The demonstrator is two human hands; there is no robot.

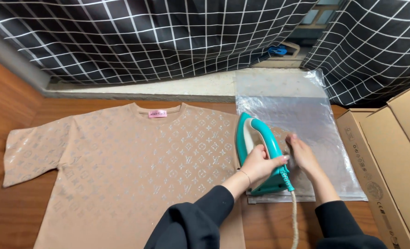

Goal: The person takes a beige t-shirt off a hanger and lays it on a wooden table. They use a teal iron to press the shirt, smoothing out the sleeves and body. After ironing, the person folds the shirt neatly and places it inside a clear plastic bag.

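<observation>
A beige T-shirt [122, 170] with a shiny silver pattern and a pink neck label lies flat on the wooden surface. At the shirt's right edge a teal and white iron [255, 138] stands over its right sleeve. My left hand [259, 163] grips the iron's handle. Just right of the iron, my right hand [302, 154] presses flat on the sleeve. The iron's braided cord [295, 216] runs down toward me. Both arms wear black sleeves.
A clear plastic bag [302, 115] lies under and beyond the iron, at the right. Open cardboard boxes [389, 157] stand at the far right. A black curtain [145, 37] with white grid lines hangs along the back, above a pale ledge [182, 87].
</observation>
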